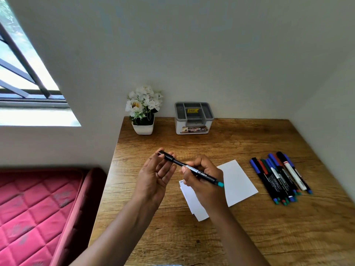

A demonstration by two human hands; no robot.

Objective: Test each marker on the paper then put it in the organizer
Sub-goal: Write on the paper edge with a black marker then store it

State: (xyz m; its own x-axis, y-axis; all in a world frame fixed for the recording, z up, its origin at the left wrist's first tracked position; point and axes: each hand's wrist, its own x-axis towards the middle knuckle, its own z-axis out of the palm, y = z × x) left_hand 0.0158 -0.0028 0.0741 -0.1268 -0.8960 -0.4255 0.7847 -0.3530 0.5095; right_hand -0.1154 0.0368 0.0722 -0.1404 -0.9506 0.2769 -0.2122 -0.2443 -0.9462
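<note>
Marker point(194, 168) is up in the air over the paper point(238, 179). My right hand point(203, 181) curls its fingers round the barrel and my left hand point(153, 175) pinches the black cap point(167, 156). It looks light, stiff and smooth-sided, so I'd grip mid-barrel and pull the cap straight. The organizer point(194, 118) sits at the back of the tabletop point(249, 227), with the other markers point(278, 177) heaped on the right.

Marker point(192, 168) (teal-ended) gripped, right hand point(204, 187), left hand point(153, 174)
</note>
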